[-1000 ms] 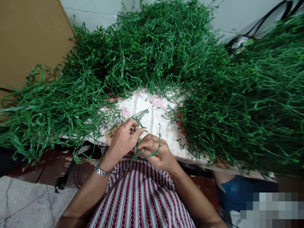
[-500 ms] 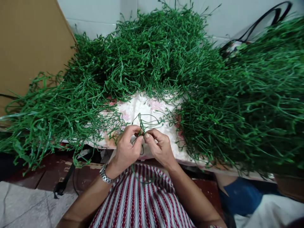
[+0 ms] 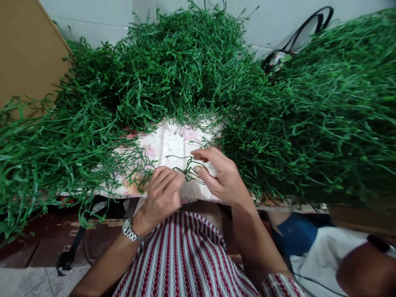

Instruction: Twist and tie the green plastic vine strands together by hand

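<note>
Between leafy heaps, a closed left hand (image 3: 163, 192) held thin stems beside an open right hand (image 3: 227, 177)

On the bench (image 3: 198, 192), covered by a white cloth with pink and red flowers (image 3: 168, 138), a small cluster of wiry dark green stems (image 3: 187, 167) stuck out from the left hand, just in front of the body. Three loose heaps of similar bright green strands curved around that spot: the left heap (image 3: 62, 152), the middle heap (image 3: 185, 62) and the right heap (image 3: 315, 123). Their arrangement probably kept the strands within reach of both sides while leaving the hands room on the pale cloth, where thin stems stood out well.

The left hand, with a silver metal wristwatch (image 3: 131, 231) at its wrist, was closed, its fingers curled around the lower part of the cluster. That grip likely steadied the base and left the tips accessible; how the fingers pressed inside the fist could not be told. The right hand was partly open, thumb and forefinger well parted around the free ends. Its thumb was very near the stems, but whether it touched them was unclear.

Beyond the heaps, a tan flat panel (image 3: 24, 49) stood at the left, while another person in white and blue clothing (image 3: 328, 247) was at the lower right.
</note>
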A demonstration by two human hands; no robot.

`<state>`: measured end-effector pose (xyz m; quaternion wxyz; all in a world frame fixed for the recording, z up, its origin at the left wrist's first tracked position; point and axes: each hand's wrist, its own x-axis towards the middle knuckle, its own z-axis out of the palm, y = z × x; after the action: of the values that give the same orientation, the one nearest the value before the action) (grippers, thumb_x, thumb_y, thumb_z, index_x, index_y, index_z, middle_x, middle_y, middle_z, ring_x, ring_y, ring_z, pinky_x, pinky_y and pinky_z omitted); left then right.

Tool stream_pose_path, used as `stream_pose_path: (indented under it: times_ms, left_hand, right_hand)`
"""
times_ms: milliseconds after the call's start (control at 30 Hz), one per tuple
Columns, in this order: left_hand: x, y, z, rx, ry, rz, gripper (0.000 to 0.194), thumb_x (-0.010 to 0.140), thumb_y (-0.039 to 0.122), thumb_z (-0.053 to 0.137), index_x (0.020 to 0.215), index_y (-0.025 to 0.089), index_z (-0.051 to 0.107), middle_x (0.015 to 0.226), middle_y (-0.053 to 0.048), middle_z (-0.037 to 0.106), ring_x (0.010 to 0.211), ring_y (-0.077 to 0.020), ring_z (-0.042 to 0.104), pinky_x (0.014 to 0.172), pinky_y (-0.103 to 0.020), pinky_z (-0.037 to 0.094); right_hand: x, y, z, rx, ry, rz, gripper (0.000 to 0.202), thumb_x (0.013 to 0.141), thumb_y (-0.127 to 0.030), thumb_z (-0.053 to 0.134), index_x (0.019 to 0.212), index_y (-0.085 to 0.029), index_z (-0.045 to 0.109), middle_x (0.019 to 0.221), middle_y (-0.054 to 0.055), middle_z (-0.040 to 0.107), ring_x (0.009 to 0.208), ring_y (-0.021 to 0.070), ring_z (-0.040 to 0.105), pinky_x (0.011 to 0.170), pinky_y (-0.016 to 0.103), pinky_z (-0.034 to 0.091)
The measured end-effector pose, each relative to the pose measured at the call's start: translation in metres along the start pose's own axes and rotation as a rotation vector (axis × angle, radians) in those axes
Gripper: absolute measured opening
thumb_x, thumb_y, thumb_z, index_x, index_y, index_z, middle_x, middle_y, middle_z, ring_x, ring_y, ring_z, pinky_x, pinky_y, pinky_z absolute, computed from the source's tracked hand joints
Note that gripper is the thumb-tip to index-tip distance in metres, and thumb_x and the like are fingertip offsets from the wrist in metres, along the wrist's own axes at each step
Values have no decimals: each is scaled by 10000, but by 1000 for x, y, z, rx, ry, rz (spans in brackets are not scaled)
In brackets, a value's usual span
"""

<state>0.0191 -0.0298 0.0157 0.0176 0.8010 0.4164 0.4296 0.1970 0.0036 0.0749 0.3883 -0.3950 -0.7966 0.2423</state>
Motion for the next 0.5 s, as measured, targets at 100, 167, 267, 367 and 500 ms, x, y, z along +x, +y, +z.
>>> stream_pose_path:
  times_ms: [100, 167, 267, 367, 500]
  left_hand:
    - [-1, 6, -4, -74, 22, -72, 359, 735, -13, 448, 1024, 188, 517, 838, -47, 629, 828, -176, 578, 835, -359, 447]
    - [-2, 9, -8, -136, -13, -171, 308, 761, 28, 465, 1021, 183, 522, 864, -50, 623, 845, -177, 569, 847, -353, 438]
    - [-1, 13, -13, -298, -88, -371, 213, 807, 118, 463, 997, 181, 536, 891, -56, 608, 883, -181, 551, 816, -332, 443]
    - [3, 15, -16, -374, -103, -507, 124, 820, 210, 494, 924, 183, 555, 852, -48, 598, 847, -182, 537, 761, -320, 441]
    - [8, 16, -18, -252, -120, -515, 41, 801, 232, 538, 783, 196, 544, 727, -11, 590, 730, -164, 513, 731, -322, 404]
  right_hand:
    - [-4, 9, 11, 42, -67, 21, 96, 853, -151, 505, 888, -159, 594, 781, 34, 627, 730, 127, 579, 684, 249, 452]
    - [-10, 12, 20, 59, -34, 37, 86, 856, -158, 501, 865, -154, 586, 752, 27, 620, 699, 117, 574, 661, 237, 447]
    - [-16, 9, 33, 23, 59, 16, 91, 848, -156, 498, 877, -158, 584, 753, 33, 620, 706, 128, 572, 671, 253, 451]
    - [-20, 7, 44, -34, 136, -27, 109, 844, -142, 482, 884, -163, 581, 738, 43, 618, 692, 140, 559, 666, 274, 455]
    - [-21, 9, 44, -70, 47, -68, 123, 851, -140, 464, 870, -160, 584, 716, 49, 605, 684, 153, 544, 659, 291, 457]
